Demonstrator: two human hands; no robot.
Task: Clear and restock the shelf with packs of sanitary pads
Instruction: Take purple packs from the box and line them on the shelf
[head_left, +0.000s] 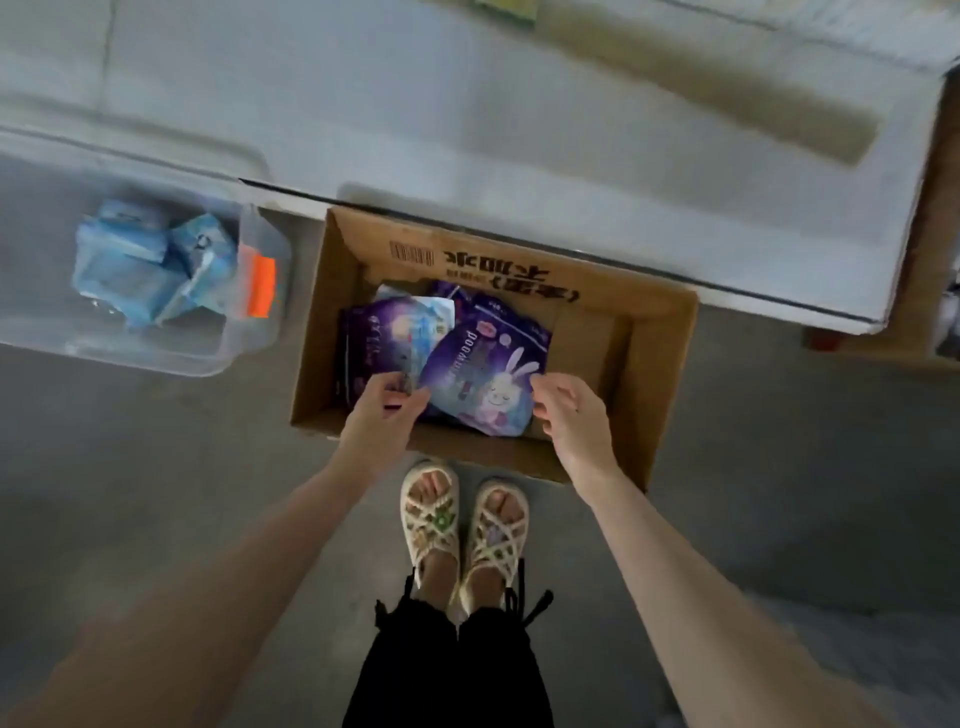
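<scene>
The white shelf ran bare across the top of the view, its front edge just above a cardboard box on the floor, with a clear plastic bin of pale blue packs to its left. Inside the box lay a loose heap of purple packs of sanitary pads, and the person bent over it, both arms stretched down. The topmost pack, the rabbit pack, sat tilted on the heap between the hands. The left hand pinched its near-left corner, fingers closed on the wrapper; the right hand touched the opposite edge, curled but not clearly gripping, so I could not tell whether it truly held. That looked like the weak spot: slick film held only at the corners could slip, dropping the pack back or dragging its neighbours askew. The box wall stood close to the wrists, too, and could snag the pack during lifting.
</scene>
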